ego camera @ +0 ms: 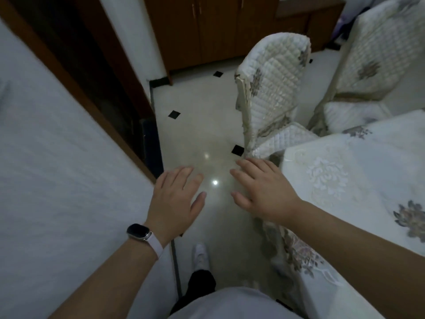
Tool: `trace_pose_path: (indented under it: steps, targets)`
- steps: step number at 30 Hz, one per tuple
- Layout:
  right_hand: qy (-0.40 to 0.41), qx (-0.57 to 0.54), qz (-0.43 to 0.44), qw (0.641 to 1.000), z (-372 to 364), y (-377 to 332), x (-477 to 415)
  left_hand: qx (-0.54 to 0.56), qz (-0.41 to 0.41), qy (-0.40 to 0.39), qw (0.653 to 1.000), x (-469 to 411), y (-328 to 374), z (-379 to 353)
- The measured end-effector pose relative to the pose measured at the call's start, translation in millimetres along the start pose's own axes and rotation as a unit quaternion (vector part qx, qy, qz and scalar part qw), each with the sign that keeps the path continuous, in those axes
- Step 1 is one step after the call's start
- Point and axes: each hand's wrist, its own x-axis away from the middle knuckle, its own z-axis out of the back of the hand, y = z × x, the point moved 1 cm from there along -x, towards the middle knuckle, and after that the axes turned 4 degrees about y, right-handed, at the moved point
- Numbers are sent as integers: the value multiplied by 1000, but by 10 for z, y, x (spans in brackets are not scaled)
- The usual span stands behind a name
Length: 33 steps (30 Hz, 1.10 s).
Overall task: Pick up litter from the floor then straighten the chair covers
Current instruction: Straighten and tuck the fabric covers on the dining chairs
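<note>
1. Quilted white fabric printed with grey flowers forms the chair cover (273, 88), which sits on the nearer chair just past the corner of the table; its left edge looks rumpled
2. A second chair cover (372, 65) of the same fabric lies on the chair farther right
3. The right hand (262, 189) is held palm down with straight, spread fingers and grips nothing; its fingertips are near the nearer cover's seat part, and contact cannot be judged
4. The left hand (177, 199) is also flat and empty, fingers straight, above the floor (195, 134), with a watch (140, 233) on its wrist
5. The floor is glossy pale tile with small black diamonds, and a light glints between the hands
6. A floral tablecloth (356, 180) drapes the table on the right; a white shoe (202, 254) shows below
</note>
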Motion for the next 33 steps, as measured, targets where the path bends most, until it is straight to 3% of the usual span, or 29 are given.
trace_pose_path:
  steps: [6, 18, 26, 33]
  targets:
    - [-10, 50, -74, 996, 34, 242, -781, 50, -70, 10, 996, -1091, -565, -366]
    - [58, 73, -184, 979, -52, 924, -1801, 92, -164, 10, 982, -2696, -1137, -872]
    - [58, 28, -151, 986, -329, 1833, -3050, 62, -131, -25, 989, -3743, -1568, -1320]
    - [63, 11, -74, 995, -380, 2572, -4169, 11, -85, -6, 996, -4609, -1957, -1460]
